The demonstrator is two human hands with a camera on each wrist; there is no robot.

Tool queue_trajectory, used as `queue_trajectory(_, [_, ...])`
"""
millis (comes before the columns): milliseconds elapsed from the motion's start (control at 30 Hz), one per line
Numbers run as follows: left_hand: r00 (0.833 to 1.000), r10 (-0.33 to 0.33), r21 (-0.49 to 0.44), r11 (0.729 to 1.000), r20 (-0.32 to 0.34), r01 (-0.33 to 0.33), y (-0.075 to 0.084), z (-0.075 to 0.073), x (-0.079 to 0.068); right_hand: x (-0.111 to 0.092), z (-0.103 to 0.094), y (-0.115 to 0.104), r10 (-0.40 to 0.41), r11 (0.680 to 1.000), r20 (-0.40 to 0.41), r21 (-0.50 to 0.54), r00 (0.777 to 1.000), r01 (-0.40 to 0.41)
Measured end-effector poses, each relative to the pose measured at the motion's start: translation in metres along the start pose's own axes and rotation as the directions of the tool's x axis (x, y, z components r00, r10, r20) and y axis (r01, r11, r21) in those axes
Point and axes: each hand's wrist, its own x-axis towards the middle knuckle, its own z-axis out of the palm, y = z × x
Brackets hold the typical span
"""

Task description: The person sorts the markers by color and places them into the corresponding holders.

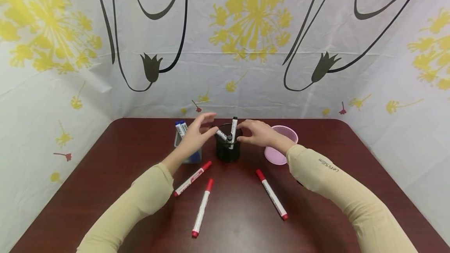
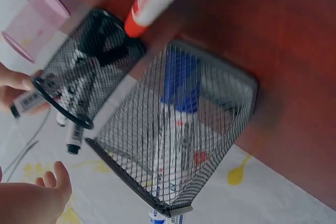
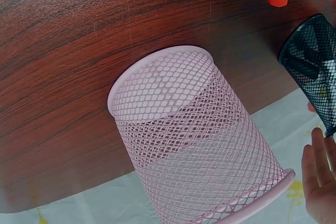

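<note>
A round black mesh pen cup [image 1: 227, 153] stands between the two hands, with several black-capped white markers [image 1: 233, 128] leaning in it. To its left, my left hand [image 1: 198, 132] is held with fingers spread, thumb tip close by a tilted marker at the rim. The left wrist view shows those fingers extended, with nothing between them. My right hand [image 1: 258, 132] is at the cup's right side, its fingertips right at the rim. In the right wrist view the right fingers [image 3: 311, 169] look straight and hold nothing.
A pink mesh cup [image 1: 275, 156] stands beneath the right forearm. Behind the left hand is a rectangular mesh holder [image 2: 210, 72] with blue-capped markers [image 1: 180, 129]. Three red-capped markers lie in front: one left [image 1: 192, 179], one central [image 1: 202, 208], one right [image 1: 272, 195]. A patterned cloth [image 1: 225, 89] hangs behind the table.
</note>
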Motion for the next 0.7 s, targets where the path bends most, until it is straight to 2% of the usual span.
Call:
queue_trajectory(100, [0.998,0.055,0.018,0.998,0.014,-0.055,0.001,-0.001,-0.017,0.000,-0.001,-0.001,0.003,1.000,0.005,-0.003,1.000,-0.003])
queue_trajectory(200, [0.993,0.108,0.084,0.990,0.041,-0.112,0.001,-0.002,-0.034,0.000,-0.002,-0.002,0.011,1.000,0.012,-0.007,1.000,-0.011])
queue_trajectory(267, [0.986,0.149,0.146,0.977,0.071,-0.158,0.000,-0.004,-0.043,-0.001,-0.003,-0.002,0.016,1.000,0.021,-0.013,1.000,-0.016])
queue_trajectory(333, [0.974,0.200,0.219,0.951,0.108,-0.220,-0.002,-0.006,-0.052,-0.002,-0.004,-0.002,0.029,1.000,0.028,-0.011,0.999,-0.029])
queue_trajectory(400, [0.952,0.265,0.292,0.909,0.150,-0.299,-0.004,-0.009,-0.060,-0.004,-0.007,-0.003,0.036,0.999,0.022,-0.005,0.999,-0.036])
queue_trajectory(533, [0.888,0.383,0.431,0.778,0.253,-0.458,-0.009,-0.017,-0.070,-0.011,-0.018,-0.001,0.027,1.000,-0.037,0.013,0.999,-0.027])
queue_trajectory(600, [0.862,0.403,0.491,0.709,0.307,-0.506,-0.013,-0.021,-0.075,-0.017,-0.025,0.001,0.017,1.000,-0.078,0.007,0.997,-0.017])
queue_trajectory(700, [0.845,0.386,0.555,0.638,0.369,-0.534,-0.021,-0.026,-0.082,-0.028,-0.035,0.002,0.019,1.000,-0.144,-0.020,0.989,-0.022])
